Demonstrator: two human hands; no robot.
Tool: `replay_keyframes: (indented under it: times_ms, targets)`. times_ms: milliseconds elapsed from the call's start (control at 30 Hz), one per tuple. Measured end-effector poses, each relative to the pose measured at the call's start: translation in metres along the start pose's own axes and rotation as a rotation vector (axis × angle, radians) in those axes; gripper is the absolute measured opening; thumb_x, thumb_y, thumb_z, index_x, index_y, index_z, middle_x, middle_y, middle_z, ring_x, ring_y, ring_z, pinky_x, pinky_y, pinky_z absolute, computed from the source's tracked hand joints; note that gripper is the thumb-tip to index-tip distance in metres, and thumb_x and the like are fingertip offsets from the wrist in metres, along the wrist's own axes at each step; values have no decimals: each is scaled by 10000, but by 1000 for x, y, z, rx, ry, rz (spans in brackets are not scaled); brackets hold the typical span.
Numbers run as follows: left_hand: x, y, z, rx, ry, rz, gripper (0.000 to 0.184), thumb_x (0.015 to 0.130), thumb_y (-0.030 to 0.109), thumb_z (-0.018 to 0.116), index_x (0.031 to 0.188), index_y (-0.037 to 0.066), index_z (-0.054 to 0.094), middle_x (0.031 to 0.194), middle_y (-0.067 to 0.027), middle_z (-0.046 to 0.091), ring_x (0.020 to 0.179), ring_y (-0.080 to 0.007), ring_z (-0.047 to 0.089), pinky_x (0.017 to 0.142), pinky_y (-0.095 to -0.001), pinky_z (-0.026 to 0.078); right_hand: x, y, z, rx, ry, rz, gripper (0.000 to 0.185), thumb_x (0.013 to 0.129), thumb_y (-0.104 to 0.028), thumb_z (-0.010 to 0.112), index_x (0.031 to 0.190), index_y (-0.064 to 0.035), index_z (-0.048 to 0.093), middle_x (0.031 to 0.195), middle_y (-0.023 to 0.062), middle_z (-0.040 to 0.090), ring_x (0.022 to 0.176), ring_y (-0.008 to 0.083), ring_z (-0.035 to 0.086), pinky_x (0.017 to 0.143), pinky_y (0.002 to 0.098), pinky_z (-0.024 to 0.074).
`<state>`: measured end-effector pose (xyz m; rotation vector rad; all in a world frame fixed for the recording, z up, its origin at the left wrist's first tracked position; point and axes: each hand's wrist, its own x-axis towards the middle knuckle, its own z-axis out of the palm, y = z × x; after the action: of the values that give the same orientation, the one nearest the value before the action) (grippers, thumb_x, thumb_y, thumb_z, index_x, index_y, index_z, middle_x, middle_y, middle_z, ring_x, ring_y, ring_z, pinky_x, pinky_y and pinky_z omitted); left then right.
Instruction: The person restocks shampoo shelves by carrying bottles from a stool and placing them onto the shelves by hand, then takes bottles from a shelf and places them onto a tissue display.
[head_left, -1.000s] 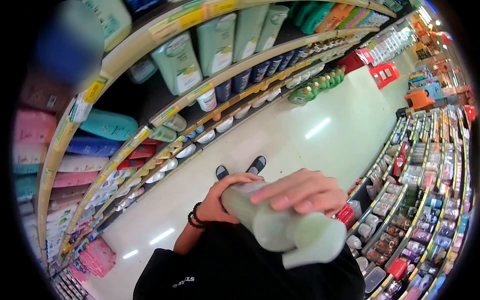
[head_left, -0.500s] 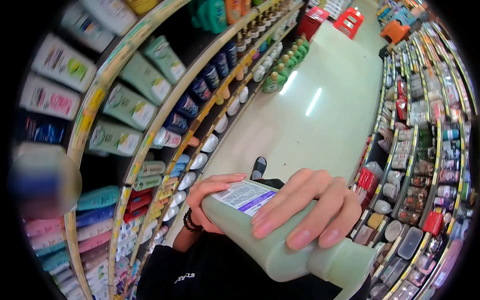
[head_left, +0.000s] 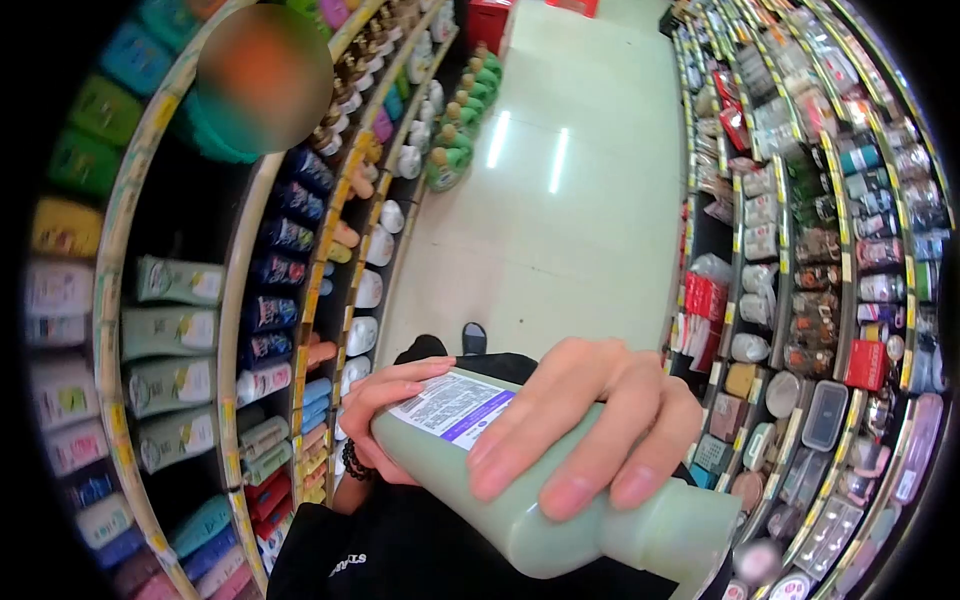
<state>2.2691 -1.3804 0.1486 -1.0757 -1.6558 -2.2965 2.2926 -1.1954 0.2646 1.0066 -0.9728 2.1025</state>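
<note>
A pale green bottle [head_left: 480, 510] lies tilted across the front of my body, its cap end toward the lower right. A white and purple label [head_left: 455, 408] with small print faces up on it. Around the base end, at the left, my left hand [head_left: 395, 400] is closed, with a dark beaded bracelet [head_left: 355, 462] at its wrist. My right hand [head_left: 595, 420] grips the bottle from above, its fingers curled over the side near the cap; the thumb is hidden.
Shelves on the left hold similar pale green bottles [head_left: 170, 385] and dark blue bottles [head_left: 285, 233]. Green bottles [head_left: 455, 150] stand on the floor by the left shelf. Shelves of small goods [head_left: 820, 270] line the right. A tiled aisle floor [head_left: 570, 250] runs between; a slippered foot [head_left: 474, 338] shows.
The view has turned, so the aisle and shelves sit further left and the right shelves show more. Both hands keep hold of the bottle, which stays nearly the same.
</note>
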Motion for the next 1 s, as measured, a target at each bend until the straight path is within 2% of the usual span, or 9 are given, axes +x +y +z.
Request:
replay_keyframes:
  times_ms: [67, 167, 267, 367, 467, 600, 800, 933, 1000]
  targets:
    - [10, -16, 8, 3, -9, 3, 388, 935, 305, 487, 1062, -60, 523, 961, -334, 669, 858, -408, 715, 730, -456, 608, 3, -1, -12, -40, 77, 1, 352, 902, -228, 711, 1131, -16, 548, 1036, 196, 670, 811, 472, 700, 667, 570, 608]
    - [34, -33, -5, -73, -178, -149, 549, 789, 338, 692, 1108, -74, 520, 975, -331, 673, 891, -399, 711, 778, -435, 593, 6, 6, -47, -48, 123, 61, 494, 850, -248, 774, 1201, -2, 527, 1102, 236, 639, 927, 494, 666, 761, 593, 578]
    - [31, -61, -10, -104, -150, -441, 745, 579, 311, 830, 1150, -83, 558, 967, -246, 702, 869, -303, 710, 804, -351, 553, 1, 17, -94, -87, 168, 182, 675, 814, -258, 815, 1314, -8, 437, 1184, 279, 579, 1054, 517, 609, 850, 629, 537]
    - [76, -101, -18, -157, -301, -475, 743, 543, 293, 837, 1141, -85, 611, 943, -138, 715, 852, -195, 696, 783, -294, 525, -20, 38, -141, -321, 324, 248, 842, 825, -281, 798, 1426, -51, 256, 1278, 334, 473, 1124, 533, 552, 855, 660, 520]
    - [119, -143, -14, -148, -345, -592, 745, 543, 315, 843, 1126, -86, 609, 948, -135, 713, 863, -194, 691, 793, -294, 521, 21, 60, -164, -523, 498, 140, 711, 896, -305, 708, 1378, -118, 221, 1266, 325, 466, 1178, 492, 530, 805, 642, 550]
    - [192, -201, -8, -119, -464, -636, 743, 587, 374, 839, 1125, -82, 606, 949, -118, 708, 870, -190, 679, 797, -294, 509, 60, 80, -229, -609, 490, 37, 480, 889, -48, 651, 1247, -112, 339, 1336, 324, 435, 1219, 390, 539, 976, 465, 464]
    - [291, -278, 13, -278, -419, -707, 718, 603, 420, 820, 1083, -79, 627, 951, -102, 692, 877, -164, 647, 808, -288, 489, 132, 105, -312, -765, 490, 37, 353, 886, 12, 630, 1170, -88, 445, 1343, 304, 449, 1267, 392, 505, 1011, 469, 440]
    - [331, -329, 24, -371, -428, -759, 730, 608, 429, 817, 1094, -81, 624, 971, -91, 678, 888, -164, 632, 812, -286, 478, 152, 109, -353, -936, 498, 91, 216, 865, 69, 632, 1040, -53, 598, 1393, 264, 448, 1316, 398, 475, 1055, 462, 402]
    - [347, -353, 27, -379, -489, -788, 729, 615, 431, 813, 1098, -81, 622, 961, -86, 669, 876, -161, 622, 807, -282, 473, 161, 107, -362, -875, 626, 87, 205, 856, 97, 624, 1001, -42, 663, 1412, 248, 446, 1325, 384, 470, 1064, 453, 392]
